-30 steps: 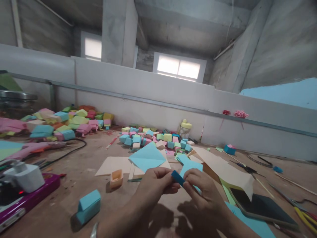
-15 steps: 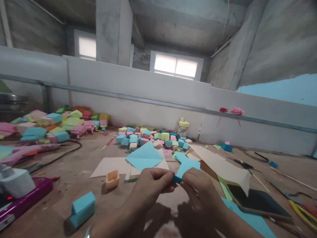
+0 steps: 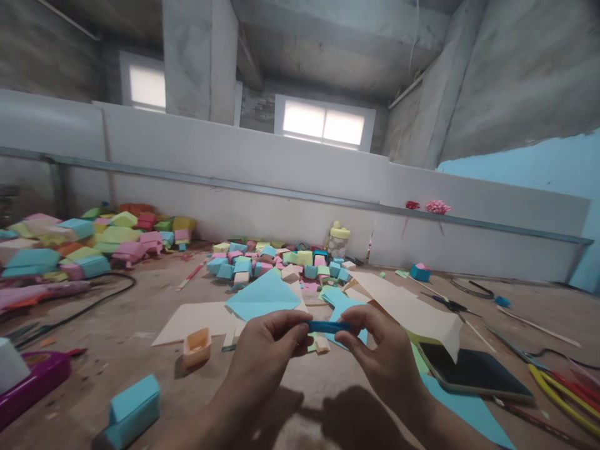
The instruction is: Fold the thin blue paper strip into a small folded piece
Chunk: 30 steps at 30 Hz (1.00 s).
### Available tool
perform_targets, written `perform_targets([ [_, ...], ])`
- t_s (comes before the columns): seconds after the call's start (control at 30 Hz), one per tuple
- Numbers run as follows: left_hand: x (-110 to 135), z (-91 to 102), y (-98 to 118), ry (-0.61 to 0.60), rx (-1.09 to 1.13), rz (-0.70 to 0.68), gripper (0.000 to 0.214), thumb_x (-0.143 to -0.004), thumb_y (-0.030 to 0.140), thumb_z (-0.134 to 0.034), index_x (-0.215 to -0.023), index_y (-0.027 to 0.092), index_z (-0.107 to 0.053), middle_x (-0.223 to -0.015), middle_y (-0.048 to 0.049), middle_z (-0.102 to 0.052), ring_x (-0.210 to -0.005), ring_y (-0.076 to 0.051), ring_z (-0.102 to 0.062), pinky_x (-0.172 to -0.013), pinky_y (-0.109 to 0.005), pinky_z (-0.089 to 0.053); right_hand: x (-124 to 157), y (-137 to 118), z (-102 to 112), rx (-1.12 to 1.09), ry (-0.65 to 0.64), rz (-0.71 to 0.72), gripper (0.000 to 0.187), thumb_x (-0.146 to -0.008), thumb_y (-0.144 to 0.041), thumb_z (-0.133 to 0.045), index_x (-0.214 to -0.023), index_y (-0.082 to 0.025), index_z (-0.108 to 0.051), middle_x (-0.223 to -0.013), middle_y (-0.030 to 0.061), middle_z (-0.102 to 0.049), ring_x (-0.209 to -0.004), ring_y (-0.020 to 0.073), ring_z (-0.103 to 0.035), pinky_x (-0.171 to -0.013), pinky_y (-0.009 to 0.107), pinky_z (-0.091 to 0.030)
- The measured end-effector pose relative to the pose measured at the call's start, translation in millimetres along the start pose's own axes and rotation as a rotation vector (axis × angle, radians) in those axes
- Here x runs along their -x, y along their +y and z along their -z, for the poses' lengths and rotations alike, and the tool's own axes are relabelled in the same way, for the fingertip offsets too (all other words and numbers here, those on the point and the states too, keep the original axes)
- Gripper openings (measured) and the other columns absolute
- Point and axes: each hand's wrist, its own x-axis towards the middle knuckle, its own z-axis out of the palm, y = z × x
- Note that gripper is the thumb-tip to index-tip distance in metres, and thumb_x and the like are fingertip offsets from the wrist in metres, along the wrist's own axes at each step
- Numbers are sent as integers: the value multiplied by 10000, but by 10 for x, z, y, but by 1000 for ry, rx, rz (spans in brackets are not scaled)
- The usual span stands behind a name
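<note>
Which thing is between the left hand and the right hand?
In the head view, a narrow blue strip spans the gap between the left hand and the right hand, which pinch its ends.

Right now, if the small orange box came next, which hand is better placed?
Probably the left hand: the orange box lies nearer it, while the right hand is farther across. Both pinch the blue strip, so the left would need to let go first.
</note>
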Motion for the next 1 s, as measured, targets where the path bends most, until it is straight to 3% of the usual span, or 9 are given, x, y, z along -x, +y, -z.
perform_targets([
  [0.17, -10, 12, -20, 18, -3, -26, 123, -635, 204, -693, -754, 179, -710, -603, 24, -717, -577, -115, -665, -588, -172, -540, -15, -35, 18, -29, 21, -66, 206, -696, -275, -687, -876, -191, -634, -773, 22, -649, -711, 170, -562, -688, 327, -451],
  [0.37, -11, 15, -4, 25, -127, -100, 124, -640, 219, -682, -756, 190, -716, -593, 24, -719, -570, -124, -671, -555, -168, -536, -46, -76, 12, -168, 1, -185, 58, -721, -221, -643, -750, -174, -660, -635, -16, -607, -615, 122, -530, -587, 252, -414],
  [0.53, -4, 56, -48, 45, -328, -333, 159, -641, 281, -667, -777, 248, -745, -565, 35, -700, -550, -122, -638, -567, -186, -519, -50, -7, -12, -273, 11, -273, 72, -705, -228, -658, -735, -165, -641, -636, -23, -585, -609, 109, -499, -570, 235, -394],
  [0.7, -18, 108, -121, 39, -484, -529, 214, -642, 276, -682, -841, 331, -739, -665, 45, -726, -565, -105, -629, -562, -176, -477, -61, 43, -25, -345, 27, -315, 81, -674, -228, -684, -718, -175, -641, -638, -29, -590, -619, 109, -502, -590, 236, -397],
  [0.83, -26, 119, -104, 10, -522, -570, 160, -692, 277, -646, -817, 294, -744, -609, 45, -708, -529, -91, -622, -526, -154, -476, -67, 16, -21, -389, 24, -343, 82, -662, -220, -699, -706, -176, -646, -618, -35, -589, -601, 98, -496, -576, 225, -380],
  [1.0, -27, 109, -75, -14, -539, -542, 199, -777, 329, -569, -825, 215, -724, -572, 30, -674, -513, -94, -625, -489, -149, -485, -63, -24, -28, -472, 12, -398, 126, -656, -258, -718, -670, -168, -630, -533, -63, -505, -500, 59, -390, -481, 201, -302],
])
